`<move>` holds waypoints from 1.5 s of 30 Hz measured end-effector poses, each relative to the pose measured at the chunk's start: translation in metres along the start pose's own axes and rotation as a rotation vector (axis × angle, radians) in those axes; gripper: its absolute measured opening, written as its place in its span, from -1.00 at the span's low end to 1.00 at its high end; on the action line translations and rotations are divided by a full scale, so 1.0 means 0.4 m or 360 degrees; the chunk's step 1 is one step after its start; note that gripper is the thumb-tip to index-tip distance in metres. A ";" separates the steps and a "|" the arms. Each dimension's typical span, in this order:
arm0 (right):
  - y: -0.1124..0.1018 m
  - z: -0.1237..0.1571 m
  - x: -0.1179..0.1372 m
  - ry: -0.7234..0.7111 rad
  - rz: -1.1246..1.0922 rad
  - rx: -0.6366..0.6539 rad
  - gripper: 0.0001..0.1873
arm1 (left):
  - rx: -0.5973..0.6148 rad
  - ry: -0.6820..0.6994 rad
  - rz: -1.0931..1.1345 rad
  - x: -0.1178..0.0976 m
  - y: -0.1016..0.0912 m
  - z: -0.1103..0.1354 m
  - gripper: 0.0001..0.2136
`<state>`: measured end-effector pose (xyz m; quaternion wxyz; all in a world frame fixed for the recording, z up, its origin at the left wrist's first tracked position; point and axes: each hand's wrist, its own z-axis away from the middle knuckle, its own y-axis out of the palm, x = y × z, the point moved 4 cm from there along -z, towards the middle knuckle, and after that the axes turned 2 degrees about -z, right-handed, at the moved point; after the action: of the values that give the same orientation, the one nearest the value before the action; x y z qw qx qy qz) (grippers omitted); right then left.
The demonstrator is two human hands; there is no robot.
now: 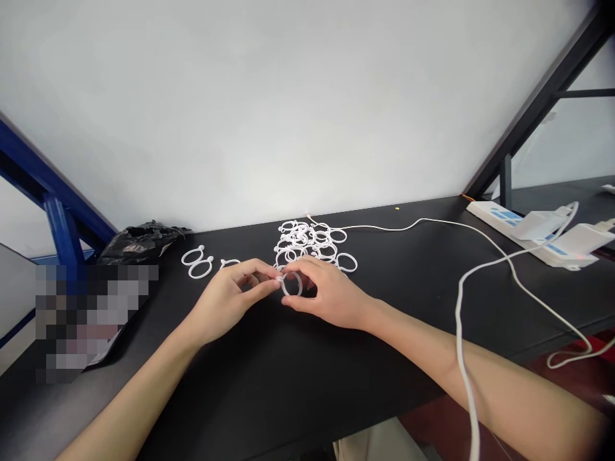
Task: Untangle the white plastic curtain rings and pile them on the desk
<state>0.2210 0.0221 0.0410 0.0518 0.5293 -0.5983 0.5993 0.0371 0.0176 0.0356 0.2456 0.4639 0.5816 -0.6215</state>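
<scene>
Between my two hands is a white plastic ring (300, 285) with a small knob-like piece on its left side. My left hand (235, 291) pinches that small piece between thumb and fingertips. On the other side, my right hand (327, 291) grips the ring's round body with thumb and fingers. Just behind my hands lies a heap of similar white rings (307, 240), partly covered by my fingers. Left of the heap, two more rings (200, 267) lie close together, and another ring (230, 262) is half hidden behind my left hand.
A black plastic bag (144, 240) lies at the left by a blue metal post (67, 237). On the right, a white power strip (533, 240) holds plugged-in adapters. A white cable (459, 307) loops over my right forearm. A pale wall (298, 109) rises behind the black table (240, 397).
</scene>
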 end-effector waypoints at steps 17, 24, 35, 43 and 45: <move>0.000 0.000 -0.005 0.0010 0.0121 -0.0044 -0.42 | -0.0034 -0.0040 -0.0055 0.002 -0.002 -0.003 -0.72; -0.034 -0.011 -0.043 0.0120 0.0663 -0.0249 -0.62 | -0.0592 -0.0274 -0.0486 0.063 -0.100 -0.025 -0.72; -0.030 -0.019 -0.064 0.0119 0.0804 -0.0169 -0.85 | -0.0819 -0.0093 -0.1106 0.080 -0.136 -0.019 -0.75; -0.029 -0.006 -0.013 -0.0135 0.0635 -0.0402 -0.86 | -0.0482 0.0353 -0.0951 -0.012 -0.017 0.001 -0.75; -0.022 -0.004 -0.005 -0.0211 0.0567 -0.0374 -0.86 | -0.0429 0.0396 -0.0944 -0.018 0.000 0.004 -0.76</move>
<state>0.2272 0.0268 0.0459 -0.0329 0.4438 -0.7501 0.4893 0.0397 0.0143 0.0415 0.0407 0.3104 0.7934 -0.5220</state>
